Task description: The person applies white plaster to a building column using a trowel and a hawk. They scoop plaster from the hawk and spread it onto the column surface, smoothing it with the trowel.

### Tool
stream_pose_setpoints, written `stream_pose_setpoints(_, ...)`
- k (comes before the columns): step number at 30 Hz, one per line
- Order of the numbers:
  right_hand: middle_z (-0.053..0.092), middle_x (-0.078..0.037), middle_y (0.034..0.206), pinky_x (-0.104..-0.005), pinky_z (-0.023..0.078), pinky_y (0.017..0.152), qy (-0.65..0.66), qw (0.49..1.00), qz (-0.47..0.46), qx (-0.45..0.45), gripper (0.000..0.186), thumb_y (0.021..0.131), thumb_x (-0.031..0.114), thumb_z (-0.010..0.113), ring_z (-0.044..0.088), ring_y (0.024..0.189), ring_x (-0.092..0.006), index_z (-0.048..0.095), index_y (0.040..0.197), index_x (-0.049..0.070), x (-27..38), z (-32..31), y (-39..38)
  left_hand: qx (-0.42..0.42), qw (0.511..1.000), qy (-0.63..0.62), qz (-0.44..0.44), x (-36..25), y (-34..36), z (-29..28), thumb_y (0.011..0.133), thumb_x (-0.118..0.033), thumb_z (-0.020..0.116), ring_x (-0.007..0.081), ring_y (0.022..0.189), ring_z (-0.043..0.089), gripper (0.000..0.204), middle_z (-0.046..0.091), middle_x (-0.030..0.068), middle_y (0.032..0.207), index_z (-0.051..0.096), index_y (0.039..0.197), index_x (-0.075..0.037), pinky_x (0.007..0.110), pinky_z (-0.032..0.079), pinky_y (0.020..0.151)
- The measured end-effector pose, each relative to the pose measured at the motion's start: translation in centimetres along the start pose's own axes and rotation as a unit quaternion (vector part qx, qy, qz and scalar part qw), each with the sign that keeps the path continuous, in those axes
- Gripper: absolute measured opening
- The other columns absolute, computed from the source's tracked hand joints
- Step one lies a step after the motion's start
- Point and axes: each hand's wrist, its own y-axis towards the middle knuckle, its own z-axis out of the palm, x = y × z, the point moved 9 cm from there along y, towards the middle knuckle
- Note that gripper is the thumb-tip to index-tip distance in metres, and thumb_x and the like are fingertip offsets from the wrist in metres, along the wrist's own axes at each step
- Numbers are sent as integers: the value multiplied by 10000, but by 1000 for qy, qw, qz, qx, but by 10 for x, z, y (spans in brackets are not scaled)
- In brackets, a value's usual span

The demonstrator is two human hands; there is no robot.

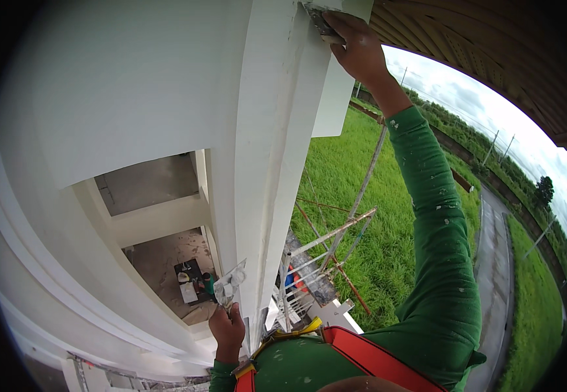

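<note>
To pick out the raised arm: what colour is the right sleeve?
The right sleeve is pale-flecked green, clearest in the head view.

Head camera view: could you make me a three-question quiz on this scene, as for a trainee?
1. Which hand is raised higher? A) left B) right C) both level
2. True or false: the left hand is empty.
3. Fill in: the wide strap across the green shirt is coloured ____.

Key:
1. B: the right hand is up high, holding a dark tool at the white wall.
2. False: it grips a flat-bladed tool.
3. Red.
</note>
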Motion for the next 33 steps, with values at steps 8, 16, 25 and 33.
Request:
stream_pose_setpoints(8, 672, -149, 1076, -455, 521, 794, -48, 998, 10, -49, 344, 827, 44, 609, 638, 900, -346, 660, 1166, 75, -29, -42, 23, 35, 999, -11, -16, -5, -3, 7, 900, -224, 660, 417, 582, 589, 268, 568, 182, 612, 570, 759, -14, 485, 429, 524)
stream_pose_setpoints(16, 686, -123, 981, -429, 529, 722, 77, 945, 311, -61, 248, 854, 50, 567, 656, 786, -297, 673, 1077, 56, -84, -59, 13, 84, 977, -195, -16, 2, 6, 17, 958, -298, 614, 283, 477, 517, 364, 517, 107, 555, 529, 729, -27, 387, 404, 476)
stream_pose_setpoints(25, 642, -183, 976, -365, 539, 745, 403, 874, 251, -107, 204, 835, 63, 607, 657, 829, -285, 576, 1015, -26, 221, -96, -154, 319, 729, -604, -49, -163, 79, -2, 1010, -408, 544, 90, 540, 446, 421, 488, 12, 633, 517, 806, -41, 249, 381, 505)
stream_pose_setpoints(33, 678, -189, 952, -373, 579, 681, 679, 309, 666, 22, 198, 856, -10, 498, 683, 731, -255, 588, 1009, -96, 244, -49, -234, -74, 970, -83, 218, -124, 121, -67, 854, -114, 646, 235, 553, 588, 127, 565, 100, 702, 577, 858, -8, 337, 453, 475)
